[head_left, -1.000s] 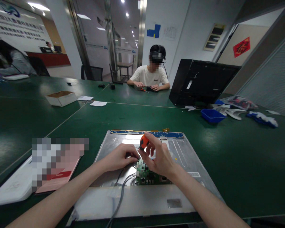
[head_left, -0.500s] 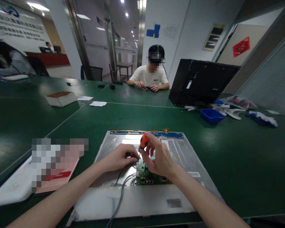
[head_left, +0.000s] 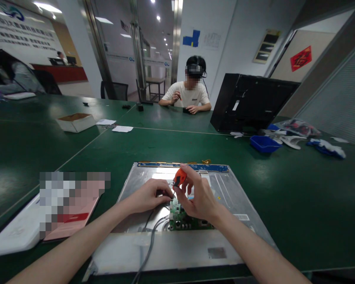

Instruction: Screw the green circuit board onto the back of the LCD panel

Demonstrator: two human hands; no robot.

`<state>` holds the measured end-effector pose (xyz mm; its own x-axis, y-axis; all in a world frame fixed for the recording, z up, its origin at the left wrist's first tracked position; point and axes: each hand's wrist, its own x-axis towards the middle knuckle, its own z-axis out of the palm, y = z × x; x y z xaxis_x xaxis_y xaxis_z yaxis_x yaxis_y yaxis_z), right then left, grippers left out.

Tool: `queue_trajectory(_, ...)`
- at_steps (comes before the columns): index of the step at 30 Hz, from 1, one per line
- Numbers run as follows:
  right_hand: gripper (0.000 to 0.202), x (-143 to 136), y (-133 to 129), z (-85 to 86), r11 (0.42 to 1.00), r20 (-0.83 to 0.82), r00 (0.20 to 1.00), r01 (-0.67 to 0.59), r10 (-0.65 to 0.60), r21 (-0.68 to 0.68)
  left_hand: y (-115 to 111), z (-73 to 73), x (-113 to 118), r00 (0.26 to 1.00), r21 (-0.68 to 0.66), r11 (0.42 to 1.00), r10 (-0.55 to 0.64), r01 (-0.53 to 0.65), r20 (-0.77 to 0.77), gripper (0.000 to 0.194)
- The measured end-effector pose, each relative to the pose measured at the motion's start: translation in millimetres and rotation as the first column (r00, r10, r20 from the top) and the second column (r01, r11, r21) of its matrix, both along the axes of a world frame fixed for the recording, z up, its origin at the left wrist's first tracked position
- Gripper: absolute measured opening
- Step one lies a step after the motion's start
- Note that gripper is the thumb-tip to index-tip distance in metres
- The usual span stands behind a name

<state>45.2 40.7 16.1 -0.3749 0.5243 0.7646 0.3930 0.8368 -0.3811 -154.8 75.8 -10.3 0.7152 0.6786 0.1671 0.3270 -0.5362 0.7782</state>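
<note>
My right hand [head_left: 199,193] grips a small screwdriver [head_left: 180,177] with an orange and black handle. Its thin shaft points down to the left corner of a green circuit board [head_left: 180,221]. Beside the shaft tip, my left hand [head_left: 155,195] has its fingers closed at the board's edge; what they pinch, if anything, is too small to make out. The board lies on the metal back of a display panel [head_left: 165,252], partly hidden under my right hand. Grey cables [head_left: 152,240] run from the board's left side toward me. A blue strip board [head_left: 165,166] lines the panel's far edge.
On the left lie a white panel [head_left: 14,232] and a pink booklet [head_left: 77,221]. A cardboard box [head_left: 77,123], a blue tray [head_left: 264,144] and a black monitor [head_left: 251,102] stand farther off. Across the green table [head_left: 307,197] sits a co-worker [head_left: 185,94] holding a tool.
The screwdriver handle has turned a little in my right hand; both my hands stay in place. The co-worker across the table has raised one hand with a tool.
</note>
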Motion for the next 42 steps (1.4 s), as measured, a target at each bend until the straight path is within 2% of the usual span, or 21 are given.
queue_trajectory(7,0.066,-0.5,1.2,-0.4,1.0,-0.006,1.0,0.017,-0.017,0.004,0.2,0.3,-0.8,1.0,-0.017,1.0,-0.004,0.004,-0.001,0.007)
queue_trajectory(14,0.064,-0.1,1.4,0.3,0.996,0.007,0.999,0.033,-0.034,0.083,1.5,-2.9,-0.8,1.0,-0.008,1.0,-0.006,0.006,0.009,0.006)
queue_trajectory(30,0.066,0.8,1.3,-3.2,1.0,0.001,1.0,0.025,-0.025,0.001,0.6,0.9,0.2,1.0,-0.018,1.0,-0.005,0.005,-0.004,0.008)
queue_trajectory(42,0.066,0.0,3.2,-3.0,0.999,0.001,1.0,0.006,-0.006,0.04,1.6,-2.1,-1.1,1.0,0.0,1.0,-0.011,0.011,0.019,0.005)
